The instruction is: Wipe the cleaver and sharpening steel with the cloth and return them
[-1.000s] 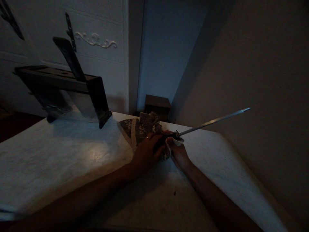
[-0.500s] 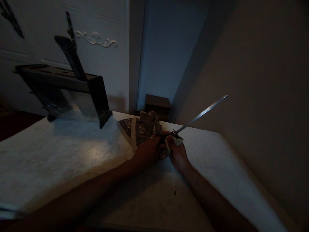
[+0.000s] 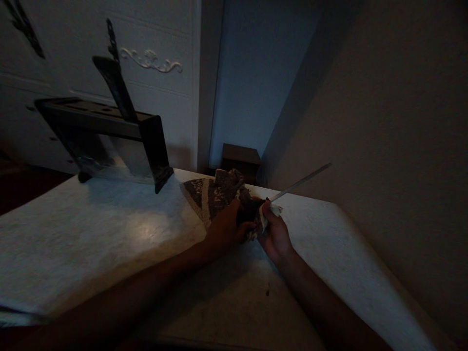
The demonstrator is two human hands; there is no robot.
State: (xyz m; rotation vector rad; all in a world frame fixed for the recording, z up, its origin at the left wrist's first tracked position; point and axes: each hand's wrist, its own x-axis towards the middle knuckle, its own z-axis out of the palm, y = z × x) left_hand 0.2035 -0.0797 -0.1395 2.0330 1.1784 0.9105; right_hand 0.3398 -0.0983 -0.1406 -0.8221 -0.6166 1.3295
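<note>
My left hand (image 3: 227, 228) is closed round the dark handle of a long thin steel rod (image 3: 302, 183), which points up and to the right over the table. A patterned brown and white cloth (image 3: 214, 194) lies bunched under and behind that hand. My right hand (image 3: 275, 233) pinches a pale fold of the cloth against the base of the rod, right next to the left hand. The room is dim.
A black knife block (image 3: 109, 131) with one dark handle sticking up stands at the back left of the white table (image 3: 109, 239). A plain wall runs close along the table's right side. A small dark box (image 3: 240, 158) sits behind the table.
The rod's tip swung upward, then came back down and now reaches less far right. Both hands have stayed together at its handle end, with the cloth drawn further over it.
</note>
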